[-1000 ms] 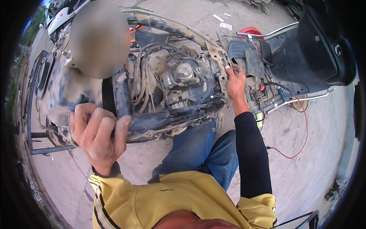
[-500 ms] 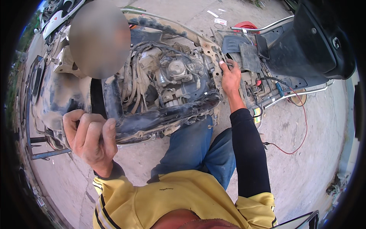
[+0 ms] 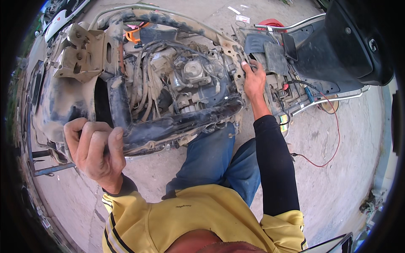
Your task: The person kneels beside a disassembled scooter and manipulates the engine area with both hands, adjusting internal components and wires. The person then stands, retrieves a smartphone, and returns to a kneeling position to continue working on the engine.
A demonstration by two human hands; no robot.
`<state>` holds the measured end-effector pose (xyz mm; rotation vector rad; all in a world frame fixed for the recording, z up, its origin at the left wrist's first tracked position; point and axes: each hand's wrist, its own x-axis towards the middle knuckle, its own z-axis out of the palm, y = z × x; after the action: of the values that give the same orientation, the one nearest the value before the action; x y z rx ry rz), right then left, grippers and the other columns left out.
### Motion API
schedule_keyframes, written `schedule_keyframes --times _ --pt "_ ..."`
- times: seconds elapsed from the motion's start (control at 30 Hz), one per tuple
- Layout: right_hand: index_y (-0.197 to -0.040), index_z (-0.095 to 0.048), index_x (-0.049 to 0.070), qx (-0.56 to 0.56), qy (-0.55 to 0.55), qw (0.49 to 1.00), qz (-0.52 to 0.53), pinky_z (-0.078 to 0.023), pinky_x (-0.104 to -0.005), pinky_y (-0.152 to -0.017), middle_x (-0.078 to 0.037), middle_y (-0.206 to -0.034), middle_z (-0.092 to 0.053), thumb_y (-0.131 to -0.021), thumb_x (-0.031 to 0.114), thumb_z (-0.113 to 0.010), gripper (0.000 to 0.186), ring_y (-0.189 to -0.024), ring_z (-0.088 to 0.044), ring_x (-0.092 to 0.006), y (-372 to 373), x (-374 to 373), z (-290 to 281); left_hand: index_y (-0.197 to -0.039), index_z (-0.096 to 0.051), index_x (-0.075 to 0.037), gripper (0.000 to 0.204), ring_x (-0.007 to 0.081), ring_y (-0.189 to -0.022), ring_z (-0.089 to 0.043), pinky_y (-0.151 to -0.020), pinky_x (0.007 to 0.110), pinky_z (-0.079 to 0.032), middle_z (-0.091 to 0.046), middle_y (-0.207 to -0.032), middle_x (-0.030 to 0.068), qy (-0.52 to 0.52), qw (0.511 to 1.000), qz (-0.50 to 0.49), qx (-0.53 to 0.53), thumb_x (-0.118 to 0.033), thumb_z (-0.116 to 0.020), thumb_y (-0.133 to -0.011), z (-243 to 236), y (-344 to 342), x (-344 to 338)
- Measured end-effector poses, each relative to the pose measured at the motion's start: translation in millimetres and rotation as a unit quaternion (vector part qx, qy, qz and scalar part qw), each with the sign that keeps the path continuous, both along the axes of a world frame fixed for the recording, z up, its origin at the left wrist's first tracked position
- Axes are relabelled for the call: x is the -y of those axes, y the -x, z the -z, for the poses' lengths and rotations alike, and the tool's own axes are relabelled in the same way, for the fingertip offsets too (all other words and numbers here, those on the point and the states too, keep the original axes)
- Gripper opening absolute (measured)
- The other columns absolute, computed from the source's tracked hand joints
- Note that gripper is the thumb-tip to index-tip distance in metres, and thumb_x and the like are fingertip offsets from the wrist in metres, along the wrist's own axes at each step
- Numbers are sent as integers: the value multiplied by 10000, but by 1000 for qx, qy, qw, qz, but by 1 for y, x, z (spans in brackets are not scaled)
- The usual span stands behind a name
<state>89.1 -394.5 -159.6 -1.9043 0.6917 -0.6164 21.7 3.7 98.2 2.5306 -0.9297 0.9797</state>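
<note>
A stripped scooter lies across the view, its dusty metal frame (image 3: 164,131) and engine (image 3: 192,76) exposed. My right hand (image 3: 254,83) grips the perforated frame plate (image 3: 234,59) near the scooter's middle, thumb on top. At the left, my left hand (image 3: 96,152) is closed with bent fingers beside the dirty rear fender (image 3: 69,101). What those fingers hold, if anything, is hidden. Above the fender stands a dusty metal bracket (image 3: 80,52). Bundled hoses and cables (image 3: 145,80) run between it and the engine.
A black front panel (image 3: 337,46) rises at the far right. From the battery area a red cable (image 3: 337,130) loops over the concrete floor (image 3: 320,198). At the left a blue metal bar (image 3: 55,170) sticks out. A white vehicle (image 3: 61,21) stands far left.
The round blurred patch over the rear bracket is gone, uncovering the bracket. My left hand and the scooter's rear sit slightly further left in view. My right hand keeps its grip.
</note>
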Motion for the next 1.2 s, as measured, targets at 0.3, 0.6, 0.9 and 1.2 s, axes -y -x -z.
schedule_keyframes --times 0.3,0.6,0.9,1.2 --pt "-1261 -680 -31 9 1 1000 14 -529 -410 -848 -191 -874 -731 -898 410 -747 575 -834 -696 -305 0 -2 -3 -707 -565 -66 238 301 -833 -514 -782 383 -415 -623 -738 47 20 1000 -10 10 -86 -796 -762 2 -2 3" --pt "-1289 -650 -80 -14 -38 999 -7 -528 -340 -840 -217 -995 -761 -914 367 -765 595 -880 -690 -231 5 -7 -20 -713 -581 -66 210 301 -837 -518 -809 387 -422 -631 -738 45 22 1000 -13 4 -69 -785 -764 4 -1 1" --pt "-1297 -647 -73 -13 -15 1000 -1 -529 -336 -836 -214 -1008 -762 -912 368 -767 598 -880 -690 -221 2 -1 -6 -725 -604 -59 186 306 -848 -522 -824 395 -420 -624 -731 49 33 999 -14 14 -70 -786 -762 6 -1 3" --pt "-1282 -689 -1 -37 -30 999 19 -504 -444 -1005 -295 -1172 -719 -873 437 -764 604 -1109 -689 -407 0 -1 -4 -724 -601 -49 229 310 -842 -514 -812 396 -421 -621 -721 68 35 999 -9 17 -123 -792 -825 7 -1 2"
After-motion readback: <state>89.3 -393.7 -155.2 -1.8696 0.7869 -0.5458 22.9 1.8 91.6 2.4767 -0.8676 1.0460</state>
